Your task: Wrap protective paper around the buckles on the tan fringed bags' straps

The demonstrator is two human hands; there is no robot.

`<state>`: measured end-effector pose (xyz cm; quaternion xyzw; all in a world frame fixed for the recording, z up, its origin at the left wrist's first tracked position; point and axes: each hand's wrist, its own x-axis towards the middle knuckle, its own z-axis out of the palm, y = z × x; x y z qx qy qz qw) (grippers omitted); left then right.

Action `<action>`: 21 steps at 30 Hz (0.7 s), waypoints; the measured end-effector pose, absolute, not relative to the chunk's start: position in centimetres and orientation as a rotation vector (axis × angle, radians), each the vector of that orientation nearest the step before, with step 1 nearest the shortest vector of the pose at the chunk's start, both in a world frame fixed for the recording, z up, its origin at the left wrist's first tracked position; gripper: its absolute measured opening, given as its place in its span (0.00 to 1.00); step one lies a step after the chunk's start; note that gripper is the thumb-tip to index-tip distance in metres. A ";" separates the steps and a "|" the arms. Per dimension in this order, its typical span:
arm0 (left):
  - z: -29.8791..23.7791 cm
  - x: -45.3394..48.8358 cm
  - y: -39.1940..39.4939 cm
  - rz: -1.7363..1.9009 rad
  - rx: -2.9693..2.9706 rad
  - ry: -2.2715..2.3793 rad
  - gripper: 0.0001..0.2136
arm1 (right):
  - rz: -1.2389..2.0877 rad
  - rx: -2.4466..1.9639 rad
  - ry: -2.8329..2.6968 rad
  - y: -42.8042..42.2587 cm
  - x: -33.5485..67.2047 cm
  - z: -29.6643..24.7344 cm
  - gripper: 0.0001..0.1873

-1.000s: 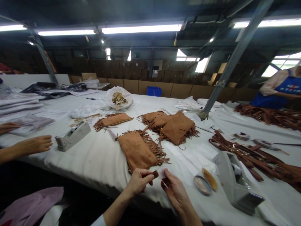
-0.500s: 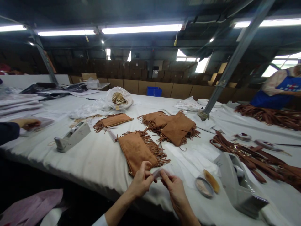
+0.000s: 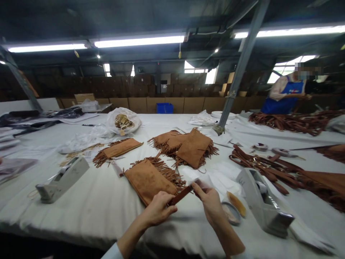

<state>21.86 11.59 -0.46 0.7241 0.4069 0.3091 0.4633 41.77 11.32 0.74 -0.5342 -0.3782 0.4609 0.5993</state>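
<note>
My left hand [image 3: 157,210] is closed on one end of a short dark brown leather strap [image 3: 182,196]. The fingers of my right hand [image 3: 208,198] pinch the strap's other end together with a thin translucent wrapper [image 3: 204,181]. Just beyond my left hand lies a tan fringed pouch [image 3: 149,178], fringe toward the upper right. Further back, several more fringed pouches [image 3: 192,147] overlap in a pile, and a single fringed pouch [image 3: 122,148] lies to the left. What my left fingertips press against is partly hidden.
A tape dispenser [image 3: 265,201] stands at the right, near a round tape roll [image 3: 231,213]. Another tape dispenser [image 3: 63,180] sits left. Brown straps [image 3: 261,167] lie on the right. A plastic bag [image 3: 123,120] rests behind, near a metal post [image 3: 237,75]. A person in a blue apron [image 3: 285,95] stands far right.
My hands have moved apart, and the brown strap now shows stretched between them. The view has turned right, so the co-worker's arm at the left has almost left the picture.
</note>
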 end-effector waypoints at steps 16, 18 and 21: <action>-3.6 22.3 13.3 0.771 1.747 0.951 0.12 | 1.120 -1.319 -1.040 12.0 39.0 -1.9 0.19; -4.0 22.6 13.5 0.792 1.735 0.957 0.13 | 1.130 -1.323 -1.065 11.8 38.2 -2.9 0.18; -4.6 22.8 13.7 0.812 1.748 0.985 0.15 | 1.120 -1.334 -1.080 11.6 37.6 -3.7 0.17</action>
